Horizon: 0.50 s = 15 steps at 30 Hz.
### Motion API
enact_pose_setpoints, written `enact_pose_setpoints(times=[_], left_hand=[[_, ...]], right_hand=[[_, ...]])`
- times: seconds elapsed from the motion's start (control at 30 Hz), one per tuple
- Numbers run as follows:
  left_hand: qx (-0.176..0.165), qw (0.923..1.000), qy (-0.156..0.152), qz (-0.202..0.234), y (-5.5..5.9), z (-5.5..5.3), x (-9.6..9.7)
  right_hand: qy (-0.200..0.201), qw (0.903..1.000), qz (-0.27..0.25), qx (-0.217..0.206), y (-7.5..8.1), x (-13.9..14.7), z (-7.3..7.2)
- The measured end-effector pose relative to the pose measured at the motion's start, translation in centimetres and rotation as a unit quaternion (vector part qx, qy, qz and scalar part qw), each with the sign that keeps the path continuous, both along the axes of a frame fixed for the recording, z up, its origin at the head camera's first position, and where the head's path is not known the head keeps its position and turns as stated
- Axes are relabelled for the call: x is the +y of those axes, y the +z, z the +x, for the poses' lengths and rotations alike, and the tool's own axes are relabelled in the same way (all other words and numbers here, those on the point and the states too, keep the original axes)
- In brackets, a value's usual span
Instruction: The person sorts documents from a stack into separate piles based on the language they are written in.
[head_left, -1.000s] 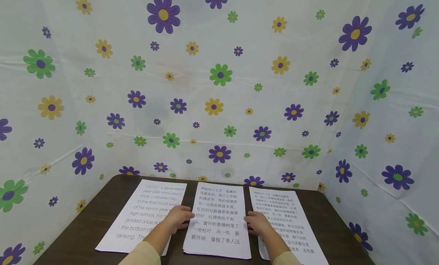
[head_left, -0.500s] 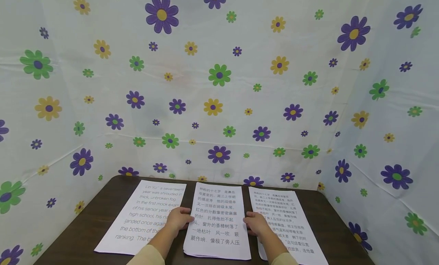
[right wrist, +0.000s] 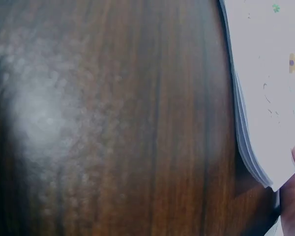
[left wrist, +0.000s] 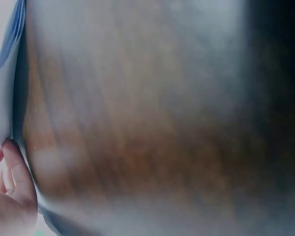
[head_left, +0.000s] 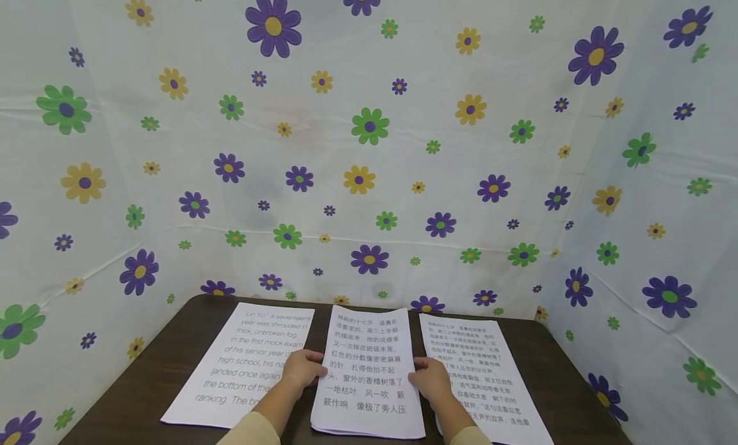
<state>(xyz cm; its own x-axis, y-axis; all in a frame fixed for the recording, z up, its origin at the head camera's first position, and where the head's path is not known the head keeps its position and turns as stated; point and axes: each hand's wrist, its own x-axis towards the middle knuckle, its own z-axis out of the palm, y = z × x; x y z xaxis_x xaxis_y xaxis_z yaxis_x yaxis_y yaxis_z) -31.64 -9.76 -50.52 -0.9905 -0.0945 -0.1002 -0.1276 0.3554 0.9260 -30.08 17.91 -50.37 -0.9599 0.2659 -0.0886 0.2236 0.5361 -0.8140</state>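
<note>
Watching remotely, I'm seeing the left hand (head_left: 302, 371) and right hand (head_left: 431, 380) pinching opposite long edges of the middle papers (head_left: 366, 374) (neither hand nearer), which are pointing lengthwise forward.

Across the head view's lower part, a table (head_left: 152, 371) stands before a backdrop (head_left: 398, 195). On it lie left pages (head_left: 242, 362), middle pages (head_left: 366, 376) at bottom centre and right pages (head_left: 487, 368); left hand (head_left: 302, 369) and right hand (head_left: 431, 377) flank the middle pages.

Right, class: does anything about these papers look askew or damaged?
The middle stack looks slightly uneven: its sheets show as separate layers along the near edge rather than lying flush. Nothing appears spilled or torn.
</note>
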Motion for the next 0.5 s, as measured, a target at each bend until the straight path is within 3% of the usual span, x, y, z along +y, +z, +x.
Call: enact_pose_setpoints(times=[0.33,0.5], left_hand=[[-0.001,1.0,0.004,0.003,0.35,0.03,-0.14],[0.017,0.9991,0.007,-0.038,0.58,0.3,-0.31]], right_hand=[[-0.013,0.9998,-0.018,0.001,-0.05,0.02,-0.32],[-0.013,0.9995,-0.028,0.004,-0.04,-0.21,-0.04]])
